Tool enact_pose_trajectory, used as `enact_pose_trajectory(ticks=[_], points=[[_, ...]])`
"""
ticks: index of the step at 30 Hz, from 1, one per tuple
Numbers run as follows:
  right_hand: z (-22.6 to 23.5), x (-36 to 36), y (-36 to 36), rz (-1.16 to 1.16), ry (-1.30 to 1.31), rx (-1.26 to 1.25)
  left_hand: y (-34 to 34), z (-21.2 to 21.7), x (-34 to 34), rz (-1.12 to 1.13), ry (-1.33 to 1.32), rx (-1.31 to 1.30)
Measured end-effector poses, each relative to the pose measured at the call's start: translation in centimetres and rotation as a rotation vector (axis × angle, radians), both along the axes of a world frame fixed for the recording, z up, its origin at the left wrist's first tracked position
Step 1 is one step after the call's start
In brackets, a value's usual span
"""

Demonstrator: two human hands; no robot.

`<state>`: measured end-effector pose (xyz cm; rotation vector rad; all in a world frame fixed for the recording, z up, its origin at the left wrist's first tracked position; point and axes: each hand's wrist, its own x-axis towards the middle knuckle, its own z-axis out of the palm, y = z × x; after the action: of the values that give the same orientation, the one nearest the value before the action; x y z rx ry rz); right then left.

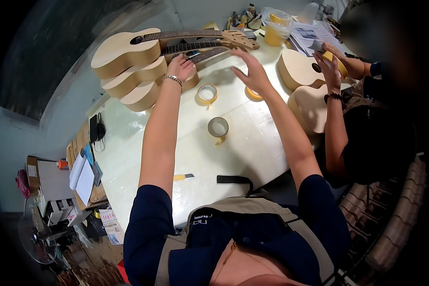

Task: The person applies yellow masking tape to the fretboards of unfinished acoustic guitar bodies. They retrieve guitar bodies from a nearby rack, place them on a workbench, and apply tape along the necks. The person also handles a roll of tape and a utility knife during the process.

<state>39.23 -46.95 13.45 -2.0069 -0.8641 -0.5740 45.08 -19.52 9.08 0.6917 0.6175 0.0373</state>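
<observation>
Small unfinished pale-wood guitars with dark fretboards lie stacked at the far left of the table, their headstocks pointing right. The top guitar (126, 49) shows its round sound hole. My left hand (180, 68) reaches in beside the stacked bodies, close to the lower necks. Its fingers are apart and slightly bent; whether they touch the wood I cannot tell. My right hand (252, 74) is just right of the headstocks (238, 40), thumb and fingers spread, with nothing in it. Between my forearms lie a roll of masking tape (207, 94) and a second, darker-cored tape roll (218, 127).
Another tape roll (253, 94) is partly behind my right wrist. A yellow-handled knife (183, 177) and black strap (234, 179) lie near me. At right, a co-worker's hands (336, 66) hold yellow tape above more guitar bodies (291, 69). A yellow cup (273, 35) stands at the back.
</observation>
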Motion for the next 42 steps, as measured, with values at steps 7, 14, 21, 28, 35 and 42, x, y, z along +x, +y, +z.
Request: enact_pose_trajectory(ticks=[7,14,21,28,35,42], points=[[-0.9,15.5,4.3,-0.143,0.096,-0.47,-0.6,0.5,4.9,0.185,-0.073,-0.213],[0.5,10.6,5.0,0.162,0.309,-0.206,-1.4,1.4,2.0,0.167,-0.146,-0.164],[4.4,-3.5,6.6,0.324,0.421,0.128,0.2,5.9,-20.9,0.214,-0.318,0.163],[-0.2,-13.9,11.7,0.453,0.517,0.043,2.5,-0.2,-45.3,0.364,0.013,0.196],[-6.7,-20.5,17.8,0.438,0.454,-0.482,2.2,-6.3,-54.8,0.46,0.074,0.13],[-15.0,-18.8,19.8,0.423,0.171,-0.423,2.0,-9.6,-54.5,0.444,0.025,0.055]])
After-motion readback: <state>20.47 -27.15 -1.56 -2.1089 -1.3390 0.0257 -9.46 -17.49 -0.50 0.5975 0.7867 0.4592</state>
